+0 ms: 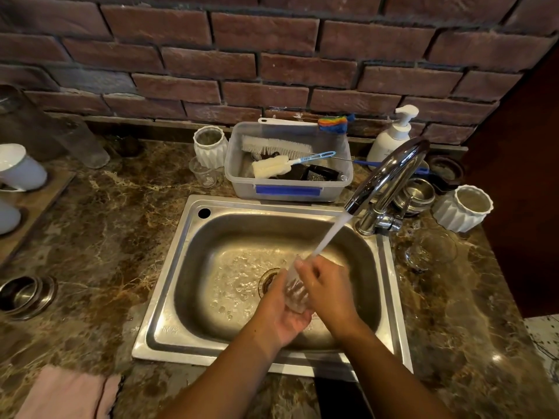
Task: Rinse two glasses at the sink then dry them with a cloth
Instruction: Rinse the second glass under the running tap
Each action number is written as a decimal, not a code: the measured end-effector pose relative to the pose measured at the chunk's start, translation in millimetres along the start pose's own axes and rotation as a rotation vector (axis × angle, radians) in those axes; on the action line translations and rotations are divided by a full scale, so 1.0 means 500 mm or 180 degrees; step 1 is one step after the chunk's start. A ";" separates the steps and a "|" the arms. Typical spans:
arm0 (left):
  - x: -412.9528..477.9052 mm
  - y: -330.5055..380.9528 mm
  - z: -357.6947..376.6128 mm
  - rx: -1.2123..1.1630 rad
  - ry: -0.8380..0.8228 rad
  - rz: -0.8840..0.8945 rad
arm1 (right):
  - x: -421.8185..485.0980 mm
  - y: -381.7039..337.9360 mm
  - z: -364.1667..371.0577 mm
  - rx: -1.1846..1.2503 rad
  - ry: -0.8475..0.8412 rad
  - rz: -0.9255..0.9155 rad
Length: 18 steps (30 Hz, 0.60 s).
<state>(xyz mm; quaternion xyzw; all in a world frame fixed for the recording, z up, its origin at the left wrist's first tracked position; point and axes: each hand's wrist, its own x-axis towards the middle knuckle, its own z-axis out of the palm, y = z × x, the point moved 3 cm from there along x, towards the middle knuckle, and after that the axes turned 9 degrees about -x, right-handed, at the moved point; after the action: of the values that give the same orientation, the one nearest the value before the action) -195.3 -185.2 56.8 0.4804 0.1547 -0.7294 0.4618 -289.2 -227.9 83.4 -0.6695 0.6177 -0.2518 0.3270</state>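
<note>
A clear glass [295, 290] is held over the steel sink [193, 261], under the stream of water running from the chrome tap [390, 173]. My left hand [282, 316] cups the glass from below and the left. My right hand [328, 291] wraps it from the right, fingers over its rim. A second clear glass [431, 249] lies on the counter right of the sink. A pink cloth [68, 394] lies at the counter's front left edge.
A plastic tub [289, 189] with brushes stands behind the sink. Beside it are a small glass [205, 173], white ribbed cups [210, 146] [462, 208], a soap pump [393, 134] and steel bowls [419, 193] [25, 294]. White mugs [19, 167] sit at far left.
</note>
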 end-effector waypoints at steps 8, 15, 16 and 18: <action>-0.004 0.011 -0.014 -0.0001 -0.0127 -0.0375 | 0.009 -0.017 -0.013 -0.0144 -0.0401 -0.0656; -0.007 0.022 0.006 0.0639 -0.0163 0.0468 | 0.026 -0.011 -0.018 0.0411 -0.0302 0.0221; -0.012 0.023 0.009 0.0662 -0.0172 0.0447 | 0.029 -0.011 -0.018 0.0379 -0.0278 0.0272; -0.012 0.022 0.006 0.0434 -0.0238 0.0246 | 0.028 -0.007 -0.015 0.0548 -0.0249 0.0293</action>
<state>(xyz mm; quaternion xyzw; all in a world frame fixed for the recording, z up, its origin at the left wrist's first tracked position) -187.3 -190.0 65.9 0.4887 0.0688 -0.7373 0.4614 -290.7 -242.6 90.2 -0.6191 0.6106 -0.2624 0.4184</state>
